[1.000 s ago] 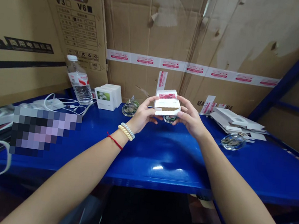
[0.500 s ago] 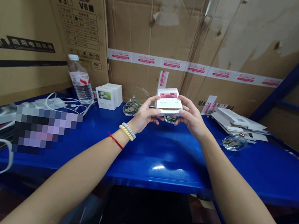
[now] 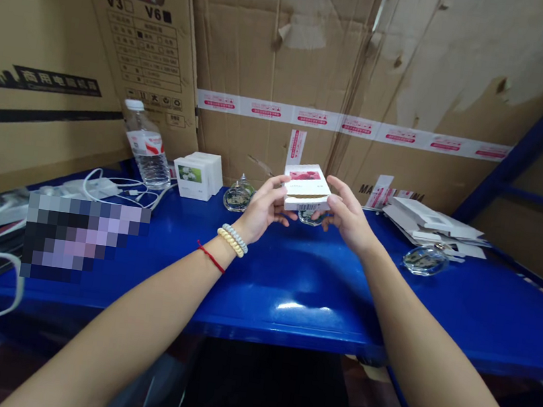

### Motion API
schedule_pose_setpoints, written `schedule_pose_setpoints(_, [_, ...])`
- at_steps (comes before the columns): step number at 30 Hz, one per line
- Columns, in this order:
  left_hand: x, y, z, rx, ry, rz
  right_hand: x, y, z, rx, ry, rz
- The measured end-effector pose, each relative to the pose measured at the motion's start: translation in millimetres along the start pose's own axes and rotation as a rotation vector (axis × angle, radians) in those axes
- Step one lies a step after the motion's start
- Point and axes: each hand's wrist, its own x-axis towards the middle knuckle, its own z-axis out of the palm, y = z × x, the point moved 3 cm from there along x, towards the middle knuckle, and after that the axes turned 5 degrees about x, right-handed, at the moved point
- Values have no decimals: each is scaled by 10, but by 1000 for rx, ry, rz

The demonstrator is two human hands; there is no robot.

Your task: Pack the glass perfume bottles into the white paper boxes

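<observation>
A small white box (image 3: 306,187) with a pink flower picture is held up over the blue table (image 3: 292,273). My left hand (image 3: 267,208) grips its left side, thumb on the front edge. On the right, my right hand (image 3: 345,212) has its thumb against the box's front corner, its index finger raised off the top. A barcode shows on the box's front side. Behind and below the box, partly hidden, is a glass bottle (image 3: 310,218). Another glass bottle (image 3: 238,196) stands left of my left hand.
White boxes (image 3: 193,180) and a water bottle (image 3: 148,150) stand back left, near white cables (image 3: 98,184). Flattened white cartons (image 3: 424,217) and a glass ornament (image 3: 424,259) lie at the right. Large cardboard (image 3: 281,51) walls the back.
The box has tilted, so its barcode side shows more clearly. My right index finger has come away from its top edge. My left hand has barely moved.
</observation>
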Motion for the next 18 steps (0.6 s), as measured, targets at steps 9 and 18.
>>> schedule_pose_setpoints(9, [18, -14, -46, 42, 159, 68, 18, 13, 2, -139, 139, -148])
schedule_pose_setpoints(18, [22, -40, -22, 106, 128, 106, 32, -22, -34, -63, 183, -133])
